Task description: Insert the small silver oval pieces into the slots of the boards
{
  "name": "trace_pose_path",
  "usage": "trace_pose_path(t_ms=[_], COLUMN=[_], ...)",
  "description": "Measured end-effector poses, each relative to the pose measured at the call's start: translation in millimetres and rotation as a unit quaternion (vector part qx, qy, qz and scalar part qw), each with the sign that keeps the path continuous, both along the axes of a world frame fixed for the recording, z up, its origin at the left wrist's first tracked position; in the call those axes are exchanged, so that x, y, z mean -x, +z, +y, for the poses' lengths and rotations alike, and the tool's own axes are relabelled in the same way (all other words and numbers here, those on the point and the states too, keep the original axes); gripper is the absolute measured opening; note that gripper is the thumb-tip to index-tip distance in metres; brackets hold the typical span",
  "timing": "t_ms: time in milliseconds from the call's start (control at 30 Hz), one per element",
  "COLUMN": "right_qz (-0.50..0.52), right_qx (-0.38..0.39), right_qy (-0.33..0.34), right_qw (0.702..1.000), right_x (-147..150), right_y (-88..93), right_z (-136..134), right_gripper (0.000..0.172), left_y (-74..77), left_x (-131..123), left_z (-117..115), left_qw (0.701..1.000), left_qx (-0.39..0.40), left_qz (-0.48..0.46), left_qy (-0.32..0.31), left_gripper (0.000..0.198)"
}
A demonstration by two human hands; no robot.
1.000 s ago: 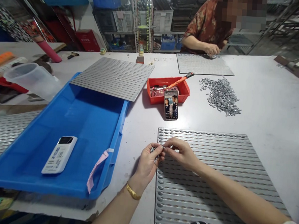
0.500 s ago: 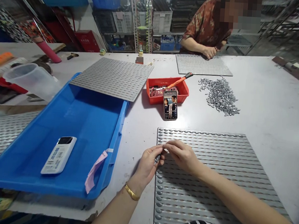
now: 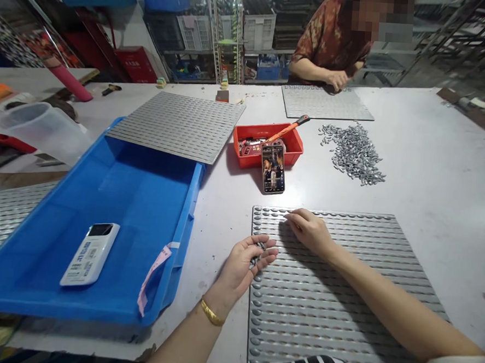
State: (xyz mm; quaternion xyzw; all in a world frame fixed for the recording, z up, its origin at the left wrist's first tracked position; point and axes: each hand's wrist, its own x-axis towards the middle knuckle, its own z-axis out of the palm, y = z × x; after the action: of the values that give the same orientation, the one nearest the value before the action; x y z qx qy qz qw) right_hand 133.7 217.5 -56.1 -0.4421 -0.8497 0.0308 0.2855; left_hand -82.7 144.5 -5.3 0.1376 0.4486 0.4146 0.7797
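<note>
A grey ridged plate (image 3: 343, 275) lies on the table before me, with small spindle-shaped grey metal pieces along its top row and left edge. At its left side my left hand (image 3: 246, 261) is turned palm up, fingers half curled round several of the same grey metal pieces (image 3: 258, 252). My right hand (image 3: 311, 232) is over the plate's upper part, thumb and fingertips pinched together close to the top row. A small grey tip shows at that pinch, mostly covered by the fingers.
A loose heap of grey pieces (image 3: 357, 153) lies at the back right. A phone (image 3: 273, 169) leans on a red bin (image 3: 246, 161). Left stands a blue tray (image 3: 136, 306) holding a white device (image 3: 90, 254), another ridged plate (image 3: 180, 123) across its far end. Opposite, a person (image 3: 322, 49) works at a plate (image 3: 329, 107).
My right hand has parted from the left and moved up and right to the plate's top row. My left hand's fingers have loosened, showing the pieces in the palm. The view has shifted slightly.
</note>
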Motion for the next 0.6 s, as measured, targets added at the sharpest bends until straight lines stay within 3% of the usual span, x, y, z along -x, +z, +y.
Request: trace_pose_path(t_ms=[233,600], right_qz=[-0.087,-0.103], right_qx=[0.011,0.037], right_qy=[0.015,0.037], right_qw=[0.996,0.993], right_x=[-1.4,-1.0], right_y=[-11.5,-5.7], right_z=[13.3,13.6], right_gripper=[0.024,0.024], left_y=[2.6,1.0], left_x=[0.7,-0.4], left_z=[1.1,-0.4], left_qw=[1.0,1.0], left_qx=[-0.001,-0.001], left_qz=[0.003,-0.003], left_qy=[0.011,0.028], left_gripper=[0.022,0.012])
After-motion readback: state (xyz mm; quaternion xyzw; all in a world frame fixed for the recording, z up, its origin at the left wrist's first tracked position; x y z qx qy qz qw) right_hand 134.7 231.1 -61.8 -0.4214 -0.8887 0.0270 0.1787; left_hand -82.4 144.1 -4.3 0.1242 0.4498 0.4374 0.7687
